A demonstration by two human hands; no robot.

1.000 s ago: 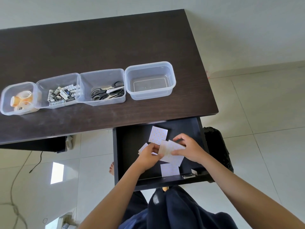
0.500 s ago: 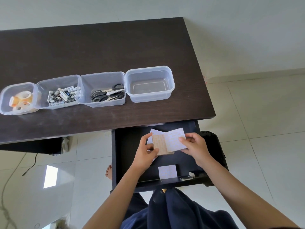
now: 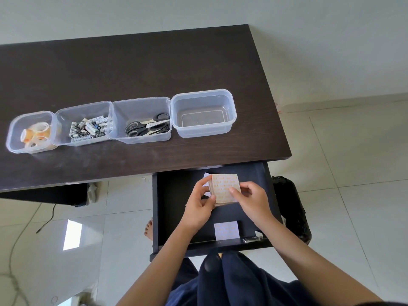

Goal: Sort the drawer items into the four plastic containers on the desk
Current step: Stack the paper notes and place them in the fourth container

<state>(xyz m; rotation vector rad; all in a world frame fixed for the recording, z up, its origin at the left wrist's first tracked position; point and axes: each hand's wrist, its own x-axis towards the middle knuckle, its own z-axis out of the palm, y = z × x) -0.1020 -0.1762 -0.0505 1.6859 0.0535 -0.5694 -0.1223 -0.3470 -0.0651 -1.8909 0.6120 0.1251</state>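
Over the open black drawer [image 3: 174, 195] my left hand [image 3: 199, 203] and my right hand [image 3: 250, 200] together hold a small stack of square patterned paper sheets [image 3: 224, 187]. Another sheet's corner [image 3: 206, 175] peeks out behind the stack. One more sheet [image 3: 226, 231] lies flat near the drawer's front edge. On the dark desk [image 3: 132, 69] stand four clear plastic containers in a row: one with tape rolls [image 3: 31, 131], one with batteries [image 3: 85, 124], one with scissors [image 3: 141, 120], and an empty one [image 3: 204, 112] at the right.
A small metal item [image 3: 250, 239] lies in the drawer's front right corner. A black bag [image 3: 291, 208] stands on the tiled floor right of the drawer. My knees in dark cloth [image 3: 231, 279] are below the drawer, a bare foot [image 3: 149, 228] left of it.
My hands have gathered the loose sheets into one squared stack and lifted it toward the back of the drawer. The view has shifted slightly downward.
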